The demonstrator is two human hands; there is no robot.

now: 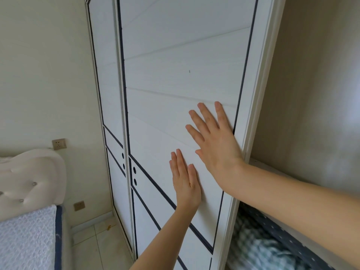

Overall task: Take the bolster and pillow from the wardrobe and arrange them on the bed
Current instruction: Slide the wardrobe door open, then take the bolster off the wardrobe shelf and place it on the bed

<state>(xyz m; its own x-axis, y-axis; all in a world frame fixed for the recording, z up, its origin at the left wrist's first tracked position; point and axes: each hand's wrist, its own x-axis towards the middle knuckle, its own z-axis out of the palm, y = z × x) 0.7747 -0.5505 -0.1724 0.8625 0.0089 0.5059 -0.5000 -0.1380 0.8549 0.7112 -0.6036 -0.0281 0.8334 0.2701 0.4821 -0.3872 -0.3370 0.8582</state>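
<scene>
A tall white wardrobe door (175, 61) with dark blue trim fills the middle of the view. My left hand (185, 180) lies flat on it with fingers together, holding nothing. My right hand (216, 137) presses flat higher up, fingers spread, close to the door's right edge. To the right of that edge the wardrobe is open, and bedding shows inside: a dark blue dotted fabric (272, 227) over a green checked fabric (259, 254). I cannot tell whether these are the bolster or the pillow. The bed (27, 236) with a white textured mattress lies at lower left.
A second white door panel (109, 94) stands to the left. A tufted white headboard (31, 178) leans on the cream wall, with two wall sockets (59, 144) near it. Pale floor tiles (97, 242) run between bed and wardrobe. The wardrobe's inner wall (315, 94) is at right.
</scene>
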